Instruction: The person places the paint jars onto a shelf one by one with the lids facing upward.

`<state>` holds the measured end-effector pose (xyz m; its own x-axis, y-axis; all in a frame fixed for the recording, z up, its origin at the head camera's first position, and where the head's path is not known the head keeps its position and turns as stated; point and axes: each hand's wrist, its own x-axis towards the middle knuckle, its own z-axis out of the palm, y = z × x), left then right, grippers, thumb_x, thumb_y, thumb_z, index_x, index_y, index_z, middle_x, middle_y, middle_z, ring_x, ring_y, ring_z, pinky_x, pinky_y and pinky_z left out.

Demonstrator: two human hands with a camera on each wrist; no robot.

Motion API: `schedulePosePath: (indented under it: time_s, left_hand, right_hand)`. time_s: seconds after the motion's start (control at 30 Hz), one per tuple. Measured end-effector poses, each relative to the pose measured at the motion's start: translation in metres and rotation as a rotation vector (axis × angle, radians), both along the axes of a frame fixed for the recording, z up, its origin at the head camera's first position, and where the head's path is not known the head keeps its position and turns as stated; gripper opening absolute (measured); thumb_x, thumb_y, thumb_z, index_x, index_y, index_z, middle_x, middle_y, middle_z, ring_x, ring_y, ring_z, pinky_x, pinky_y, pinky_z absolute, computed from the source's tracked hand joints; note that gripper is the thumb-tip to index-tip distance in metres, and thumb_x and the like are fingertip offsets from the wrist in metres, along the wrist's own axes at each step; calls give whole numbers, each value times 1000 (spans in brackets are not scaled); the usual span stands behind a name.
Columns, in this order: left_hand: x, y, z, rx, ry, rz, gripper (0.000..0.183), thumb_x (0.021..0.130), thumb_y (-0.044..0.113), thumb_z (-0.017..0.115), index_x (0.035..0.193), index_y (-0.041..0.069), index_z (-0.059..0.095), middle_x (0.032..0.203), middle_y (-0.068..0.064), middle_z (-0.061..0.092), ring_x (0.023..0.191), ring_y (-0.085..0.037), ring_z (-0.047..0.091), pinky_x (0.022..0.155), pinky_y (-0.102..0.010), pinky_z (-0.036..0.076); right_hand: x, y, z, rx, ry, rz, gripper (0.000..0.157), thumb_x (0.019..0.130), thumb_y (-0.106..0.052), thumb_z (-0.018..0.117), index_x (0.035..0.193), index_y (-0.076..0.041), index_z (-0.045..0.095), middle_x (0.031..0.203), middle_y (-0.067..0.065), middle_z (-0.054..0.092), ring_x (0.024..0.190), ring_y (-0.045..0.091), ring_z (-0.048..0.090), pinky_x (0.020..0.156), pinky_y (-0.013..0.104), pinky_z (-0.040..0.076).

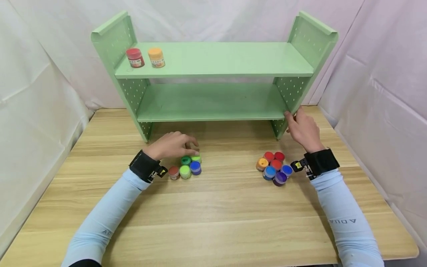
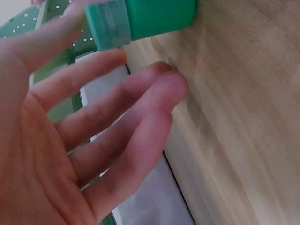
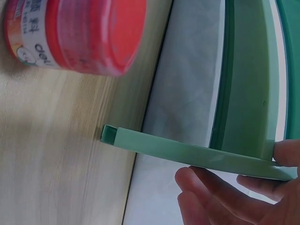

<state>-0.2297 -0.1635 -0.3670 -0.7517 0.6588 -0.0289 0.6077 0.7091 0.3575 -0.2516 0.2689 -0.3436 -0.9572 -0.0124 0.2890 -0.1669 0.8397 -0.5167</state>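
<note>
A light green two-tier shelf [image 1: 213, 100] stands at the back of the table. My right hand [image 1: 304, 131] grips the front edge of its right side panel [image 3: 187, 152], thumb on the inner side and fingers outside. My left hand [image 1: 175, 145] is over the left group of paint jars, its fingers loosely bent. Its thumb and index finger are right by a light green jar [image 1: 196, 158]. Close to that hand in the left wrist view is a green jar [image 2: 161, 18]; whether the fingertips touch any jar is hard to tell.
In the left group are also a brownish-red jar [image 1: 174, 172] and a blue jar [image 1: 195, 167]. Red, orange, blue and purple jars [image 1: 280, 178] cluster at the right. On the upper tier stand a red jar [image 1: 135, 58] and an orange jar [image 1: 156, 58].
</note>
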Motion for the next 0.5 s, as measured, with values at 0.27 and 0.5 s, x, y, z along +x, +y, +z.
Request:
schedulePosePath:
  time_s: [0.27,0.5]
  left_hand:
    - [1,-2,2,22,-99,-56,28,88,42,65,106,23,72,91,14,67,80,-2,62,69,-25,49]
    - [0,-2,3,14,-109,-38,26,88,39,65,105,21,72,91,12,67,80,-3,62,69,-26,49]
  right_hand:
    - [-1,0,0,0,-8,2,62,100,-51,28,140,-5,38,100,19,65,69,27,65,46,38,43]
    - [-2,1,0,0,-18,2,63,100,-52,28,140,-4,38,100,19,65,70,27,65,47,38,43]
